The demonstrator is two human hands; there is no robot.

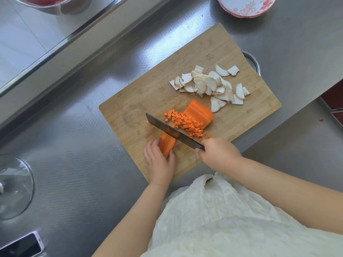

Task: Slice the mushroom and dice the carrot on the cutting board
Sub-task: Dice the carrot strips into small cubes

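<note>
white crinkled garment [232, 219] nearest, at the counter edge. steel counter [83, 145] under a bamboo cutting board [167, 86]. sliced mushroom [209, 84] far right, carrot chunk [199, 111] beside diced carrot [187, 125]. right hand [219, 153] clamped on cleaver [172, 132]; left hand [159, 160] curled round carrot piece [167, 145].

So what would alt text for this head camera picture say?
A person's left hand holds a carrot piece on a wooden cutting board while the right hand cuts it with a knife. Diced carrot and mushroom slices lie beyond.
</note>
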